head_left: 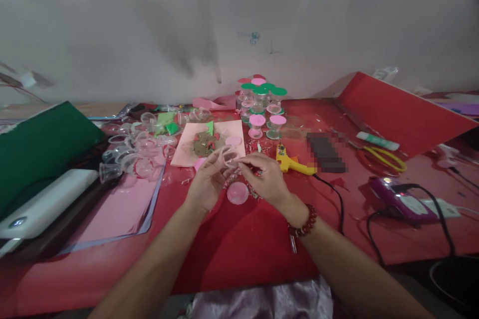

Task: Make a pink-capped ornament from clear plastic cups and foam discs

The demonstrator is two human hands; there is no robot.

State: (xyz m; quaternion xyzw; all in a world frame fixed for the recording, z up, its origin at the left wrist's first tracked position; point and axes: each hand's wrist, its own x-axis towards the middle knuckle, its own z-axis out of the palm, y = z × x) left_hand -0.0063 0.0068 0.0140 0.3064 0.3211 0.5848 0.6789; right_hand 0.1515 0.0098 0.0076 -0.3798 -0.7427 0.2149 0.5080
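Observation:
My left hand (206, 184) and my right hand (264, 177) meet over the red table, fingers pinched together on a small clear plastic cup (229, 155) held between them. A round pink disc (237, 193) lies on the table just below the hands. Behind the hands lies a pale pink sheet (187, 147) with a heap of brownish bits and red pieces (206, 143) on it. A red bead bracelet (304, 224) is on my right wrist.
Several clear cups (130, 152) lie at the left near a pink sheet (119, 209), a green board (41, 144) and a white power bank (45, 204). Capped jars (262, 104) stand behind. A yellow glue gun (290, 162), scissors (385, 157), glue stick (376, 140) and purple device (400, 202) lie right.

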